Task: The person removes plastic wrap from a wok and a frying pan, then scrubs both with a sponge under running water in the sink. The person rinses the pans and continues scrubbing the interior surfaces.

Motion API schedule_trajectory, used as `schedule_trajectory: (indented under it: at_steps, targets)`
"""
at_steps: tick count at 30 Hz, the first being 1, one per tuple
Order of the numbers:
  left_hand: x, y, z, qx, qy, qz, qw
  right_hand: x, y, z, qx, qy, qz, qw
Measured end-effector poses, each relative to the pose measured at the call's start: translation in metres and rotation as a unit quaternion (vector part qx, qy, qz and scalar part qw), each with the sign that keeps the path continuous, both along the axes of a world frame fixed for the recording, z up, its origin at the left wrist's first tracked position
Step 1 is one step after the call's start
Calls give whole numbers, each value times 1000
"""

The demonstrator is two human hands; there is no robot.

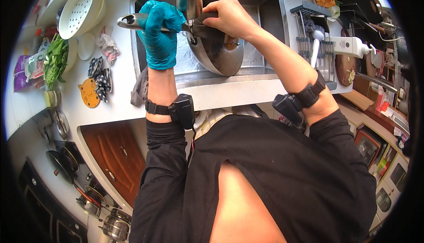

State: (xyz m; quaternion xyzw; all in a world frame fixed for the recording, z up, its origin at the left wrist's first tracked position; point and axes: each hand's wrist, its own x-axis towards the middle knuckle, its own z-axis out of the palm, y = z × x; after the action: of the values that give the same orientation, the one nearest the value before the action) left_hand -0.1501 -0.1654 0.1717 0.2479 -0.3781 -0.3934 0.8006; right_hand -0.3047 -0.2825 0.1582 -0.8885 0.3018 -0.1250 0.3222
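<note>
A teal rubber glove covers my left hand (159, 34), which is closed around the metal handle (132, 21) of a pan. That steel pan (218, 57) is tilted on its side over the sink (265, 37), and its dark inner face carries brownish stains. My bare right hand (232, 17) pinches a dark grey cloth or scrubber (201, 21) at the pan's upper edge. Its fingertips are close to the faucet (190, 1), which comes down between my hands. Part of the pan is hidden behind my right hand.
On the right stand a dish rack (318, 44) with a white-handled brush (316, 46) and a white pump bottle (347, 46). Left of the sink are a white colander (78, 11), leafy greens (55, 57), a cat-shaped coaster (88, 93) and a checked cloth (101, 77). A grey rag (139, 89) hangs near the counter's front edge.
</note>
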Motion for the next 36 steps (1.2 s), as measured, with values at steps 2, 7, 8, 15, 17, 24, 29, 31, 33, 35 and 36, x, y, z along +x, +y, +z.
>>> schedule_trajectory:
  at_steps: [2, 7, 8, 15, 17, 24, 29, 31, 33, 35, 36]
  targets:
    - [-1, 6, 2, 128, -23, 85, 988, -5, -7, 2, 9, -13, -11, 1000]
    - [-18, 21, -4, 192, 167, 250, 934, -1, -29, -3, -6, -65, -57, 996]
    - [-21, 23, -6, 216, 198, 290, 911, 0, -32, -5, 1, -54, -52, 997]
    - [-45, 26, -5, 145, 53, 352, 923, -1, -42, -4, 39, -39, -17, 998]
    - [-50, 20, 0, 118, 19, 338, 934, -1, -45, -1, 41, -39, -5, 998]
    - [-57, 5, 8, 86, -40, 303, 948, 25, -58, 12, -7, -18, 86, 996]
    - [-51, 6, 7, 84, -46, 265, 960, 44, -65, 14, 6, 45, 156, 987]
    - [-50, 6, 7, 86, -48, 253, 963, 48, -58, 9, 67, 38, 138, 987]
    - [-51, 5, 7, 89, -52, 249, 963, 51, -48, 3, 72, 14, 99, 992]
    - [-55, 4, 6, 80, -60, 229, 968, 54, -41, -1, 175, 63, 67, 980]
    - [-56, 4, 5, 73, -62, 211, 973, 53, -43, -1, 158, 69, 100, 980]
